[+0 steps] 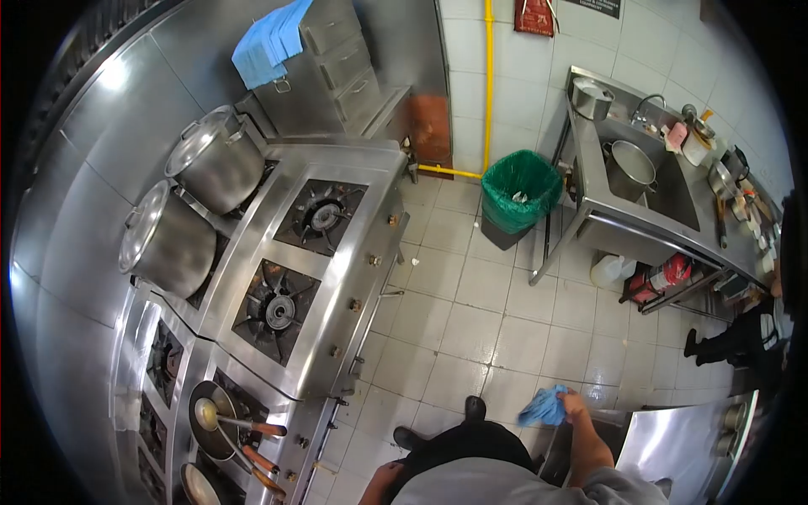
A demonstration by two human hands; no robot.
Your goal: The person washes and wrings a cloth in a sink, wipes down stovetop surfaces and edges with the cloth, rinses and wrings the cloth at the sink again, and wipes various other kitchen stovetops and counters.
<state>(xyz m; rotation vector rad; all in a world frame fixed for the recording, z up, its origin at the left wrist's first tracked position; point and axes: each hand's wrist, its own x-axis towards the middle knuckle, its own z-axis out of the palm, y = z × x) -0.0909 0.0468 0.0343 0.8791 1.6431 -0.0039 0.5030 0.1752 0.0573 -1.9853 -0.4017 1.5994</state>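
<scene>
My right hand (574, 405) is closed on a crumpled blue cloth (543, 407), held out to my right above the tiled floor, near the edge of a steel counter (669, 442). Low by my left thigh hangs my left hand (389, 474); its fingers are too small and partly hidden to make out. To the left of my body stands the steel gas stove (337, 295). Two pans, a dark frying pan (206, 442) with utensils in it and another pan (199, 486), sit on its near burners, handles pointing toward me.
Two big lidded pots (220, 164) (172, 244) stand at the stove's back. A green-lined bin (522, 189) is beside the sink table (644, 223), which holds a pot (629, 168). Blue cloths (271, 42) drape over a drawer cabinet (332, 63). Another person (749, 332) stands at far right.
</scene>
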